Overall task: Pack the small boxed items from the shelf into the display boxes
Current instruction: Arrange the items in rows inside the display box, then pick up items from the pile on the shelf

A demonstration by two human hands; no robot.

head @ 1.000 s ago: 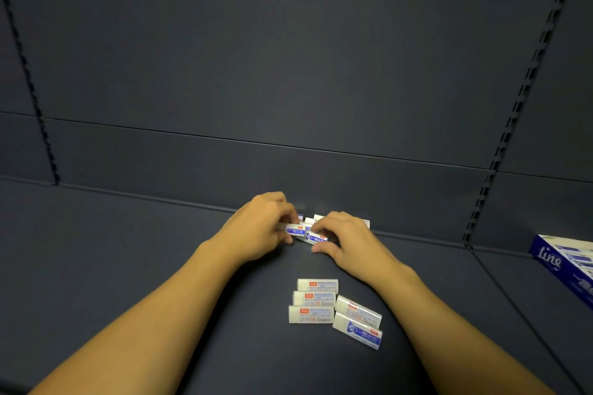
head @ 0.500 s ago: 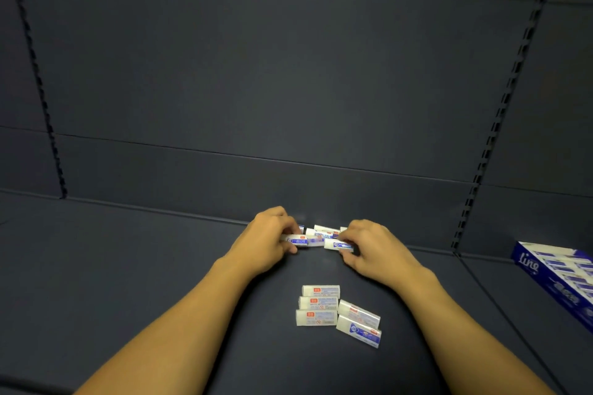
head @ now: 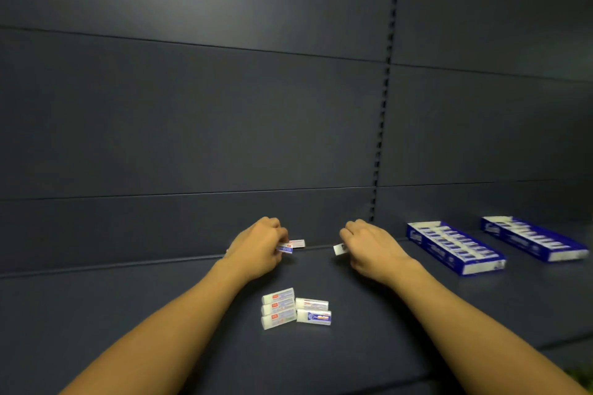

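My left hand [head: 256, 247] is curled over a small white-and-blue boxed eraser [head: 285, 248], its fingers [head: 279, 232] pinching one end so the box sticks out to the right, just above the dark matte shelf [head: 128, 314]. A second small box of the same kind [head: 297, 243] lies just behind it against the shelf's back panel; whether I am touching that one too I cannot tell. My right hand [head: 372, 250] grips another small white box [head: 339, 248], of which only the end shows past my thumb side. The two hands are apart, each with its own box, which I judge is so I can carry both at once rather than make two trips.

Near me, between my forearms, a cluster of five small white boxes [head: 295, 309] lies flat: three side by side on the left, two on the right. They are gathered close, probably so they are easy to scoop up next.

To the right, well away from my hands, two long blue-and-white cardboard display boxes sit open on the shelf, the nearer one [head: 455, 248] already showing a row of packed items, the farther one [head: 532, 237] likewise. The boxes I hold most likely go there.
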